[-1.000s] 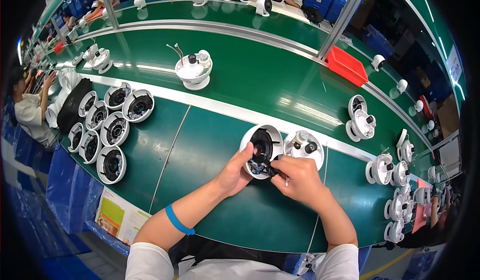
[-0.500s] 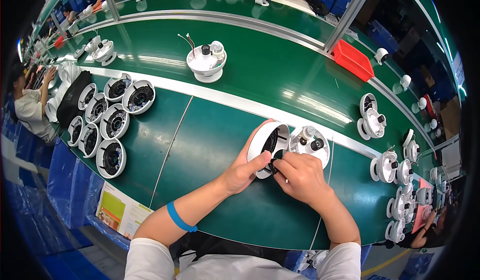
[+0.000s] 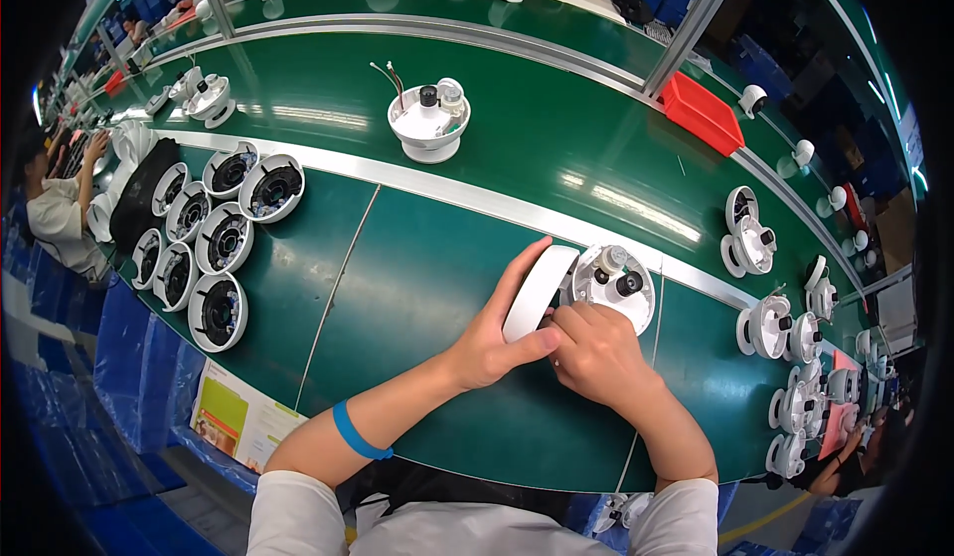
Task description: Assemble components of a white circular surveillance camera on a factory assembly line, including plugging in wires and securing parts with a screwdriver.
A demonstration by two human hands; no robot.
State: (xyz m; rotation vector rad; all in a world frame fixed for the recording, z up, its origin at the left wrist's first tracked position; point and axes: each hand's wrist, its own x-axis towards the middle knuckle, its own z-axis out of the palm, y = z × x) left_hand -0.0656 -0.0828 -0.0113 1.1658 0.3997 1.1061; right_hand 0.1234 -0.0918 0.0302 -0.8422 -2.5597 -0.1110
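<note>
1. White plastic dome cover (image 3: 538,291) sits tilted on edge in my left hand (image 3: 497,342): thumb along the near rim, fingers wrapped up over the outer shell. Closed on it, firm hold.
2. My right hand (image 3: 596,352) is curled tight just beside the cover's open side, fingertips tucked in where the cover meets the camera base (image 3: 614,283). I can't tell whether they pinch a small part or just press; the contact point is hidden behind my knuckles.
3. Base lies flat on the green bench (image 3: 417,288), touching the cover's far edge, just beyond my right fingertips. Lens module (image 3: 628,283) points up.
4. To do this well, my view: keep the left hand steady as the fixture, let only the right fingertips work. Keep the cover tilted so the inside stays open to the fingers. Don't lean on the lens module.
5. Risk, as I judge it: the cover slips off its edge if my left thumb relaxes.
6. Pose: both forearms come in from the near edge and converge, wrists close, left wrist with blue band (image 3: 355,433) angled inward, right wrist bent down over the work.
7. Stack of dome housings (image 3: 214,238) sits well apart, left of my left fingers. Another base unit (image 3: 429,124) on the belt, well beyond both hands.
</note>
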